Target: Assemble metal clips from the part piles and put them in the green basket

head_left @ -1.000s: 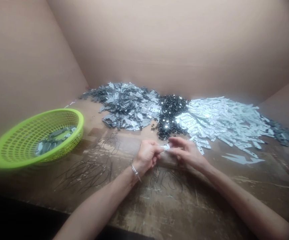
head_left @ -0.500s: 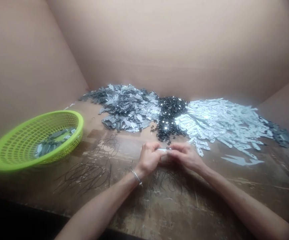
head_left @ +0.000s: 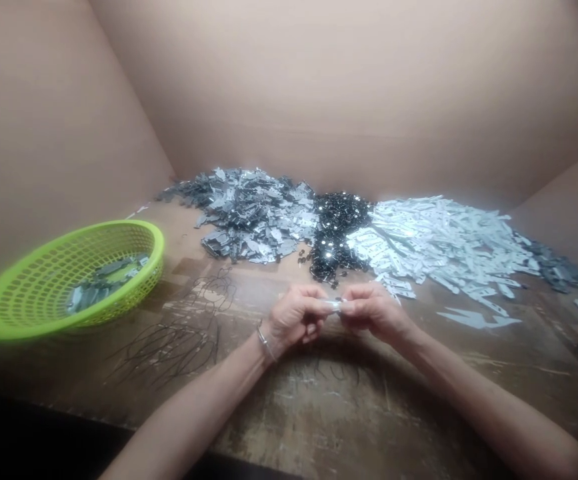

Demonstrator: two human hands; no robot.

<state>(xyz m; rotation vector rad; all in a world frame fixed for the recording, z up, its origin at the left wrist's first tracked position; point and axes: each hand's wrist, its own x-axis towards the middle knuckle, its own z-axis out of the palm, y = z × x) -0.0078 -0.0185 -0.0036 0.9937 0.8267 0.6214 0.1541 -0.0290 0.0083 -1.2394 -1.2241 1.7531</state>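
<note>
Between my two hands, just above the table, is a small pale metal strip [head_left: 335, 305], mostly covered by fingers. My left hand [head_left: 299, 312], with a bracelet [head_left: 265, 343] at its wrist, pinches one end of it between thumb and forefinger. The thumb and forefinger of my right hand [head_left: 376, 312] close on the other end. A tiny dark bit shows at the strip where the fingertips meet; its kind is too small to tell. Right behind the hands lies a heap of small black round-headed pieces [head_left: 339, 233].
Back left rises a heap of grey metal plates [head_left: 261, 213]; back right spreads a heap of long pale strips [head_left: 443, 240]. At the left stands a yellow-green basket [head_left: 151, 247] with several grey pieces inside. Thin dark cords [head_left: 169, 347] lie on the worn table [head_left: 313, 427]. Cardboard walls [head_left: 339, 80] surround the table.
Both hands have tilted and drawn their fingertips closer together around the strip, and less of it shows. My left wrist has shifted slightly left.
</note>
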